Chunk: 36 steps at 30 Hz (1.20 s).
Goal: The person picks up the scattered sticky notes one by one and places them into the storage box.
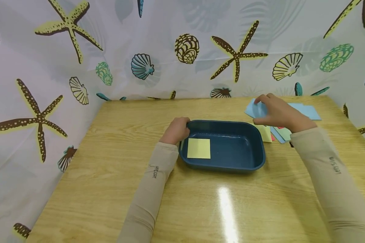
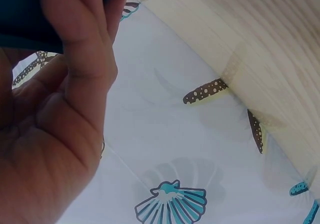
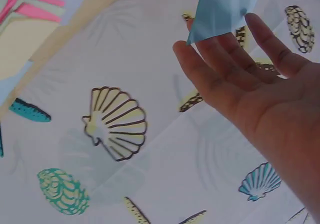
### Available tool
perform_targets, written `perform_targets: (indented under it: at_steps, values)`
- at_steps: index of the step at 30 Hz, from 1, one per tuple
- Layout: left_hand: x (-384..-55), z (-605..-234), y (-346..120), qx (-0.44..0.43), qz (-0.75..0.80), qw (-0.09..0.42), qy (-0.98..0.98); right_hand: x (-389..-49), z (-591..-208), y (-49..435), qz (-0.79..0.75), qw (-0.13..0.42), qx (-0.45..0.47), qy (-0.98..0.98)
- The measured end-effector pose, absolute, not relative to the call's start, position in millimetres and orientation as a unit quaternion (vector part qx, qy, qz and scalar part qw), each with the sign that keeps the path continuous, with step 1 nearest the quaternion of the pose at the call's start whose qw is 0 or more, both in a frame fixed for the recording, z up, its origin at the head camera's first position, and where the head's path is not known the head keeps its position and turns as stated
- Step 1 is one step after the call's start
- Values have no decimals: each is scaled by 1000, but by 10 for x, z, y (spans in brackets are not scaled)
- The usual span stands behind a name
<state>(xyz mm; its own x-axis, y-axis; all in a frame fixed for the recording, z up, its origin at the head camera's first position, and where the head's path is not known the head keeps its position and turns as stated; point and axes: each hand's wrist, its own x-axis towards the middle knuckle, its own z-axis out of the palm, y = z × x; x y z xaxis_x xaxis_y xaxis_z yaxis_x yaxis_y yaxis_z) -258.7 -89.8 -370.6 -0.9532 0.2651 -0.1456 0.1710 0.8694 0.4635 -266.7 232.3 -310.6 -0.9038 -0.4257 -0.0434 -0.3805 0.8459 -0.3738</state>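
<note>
My left hand [image 1: 175, 131] grips the upper left rim of a dark blue plastic basin [image 1: 255, 160]; in the left wrist view its fingers curl round the basin's edge [image 2: 30, 41]. A square yellow sticky note [image 1: 199, 148] lies flat at the left of the basin's floor. Above the basin's far right corner, my right hand [image 1: 276, 113] pinches a light blue paper [image 1: 259, 110] between thumb and fingers. The right wrist view shows this blue paper [image 3: 225, 11] slightly bent, held off the table at the fingertips.
Beyond the basin's right side lies a loose pile of coloured papers: blue sheets [image 1: 307, 110], a yellow one [image 1: 265, 133], a pale green one [image 1: 283, 133] and bits of pink. The wooden table [image 1: 124, 148] meets a shell-and-starfish patterned cloth [image 1: 158, 33] behind and at both sides.
</note>
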Motion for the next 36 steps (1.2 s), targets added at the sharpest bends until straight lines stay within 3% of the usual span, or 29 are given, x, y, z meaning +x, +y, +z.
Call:
perform_targets:
  at_steps: [7,19,26,36]
  values:
    - [-2587,-3710,-921,117,226,101,962,-2522,-2998,1768,-200,57,-306,929]
    - [-2593,-3706,-929,112,230,103,961,-2458,-3412,858,-68,169,-429,885]
    - [-2586,-3721,-903,109,237,123,958,-2421,-3614,678,-16,190,-433,881]
    - [-2599,-3700,-930,111,237,118,958,-2448,-3693,590,11,170,-454,874]
